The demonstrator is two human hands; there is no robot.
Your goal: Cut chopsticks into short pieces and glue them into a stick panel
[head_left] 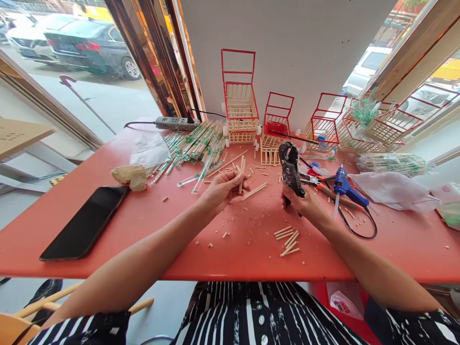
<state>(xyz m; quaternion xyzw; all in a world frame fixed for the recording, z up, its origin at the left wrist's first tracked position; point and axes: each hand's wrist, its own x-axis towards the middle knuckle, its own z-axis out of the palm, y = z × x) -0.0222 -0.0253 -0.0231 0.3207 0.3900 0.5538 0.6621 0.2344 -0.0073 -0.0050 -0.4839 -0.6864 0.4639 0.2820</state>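
Near the middle of the table, my left hand (224, 190) pinches a few short wooden sticks (242, 173) between thumb and fingers, upright. My right hand (304, 202) is wrapped round the handles of a black hand cutter (290, 173), its rounded head pointing up and away from the sticks. Two longer loose sticks (256, 190) lie between the hands. Several short cut pieces (287, 240) are grouped below the cutter. Crumbs and offcuts are scattered around. The cutter's blade is hard to make out.
Wrapped chopsticks (201, 141) are piled at back left by a power strip (176, 123). Small stick-built carts with red handles (241, 108) stand along the back. A blue glue gun (347, 187), pliers (312, 180) and a white cloth (393, 189) lie right; a phone (86, 223) lies left.
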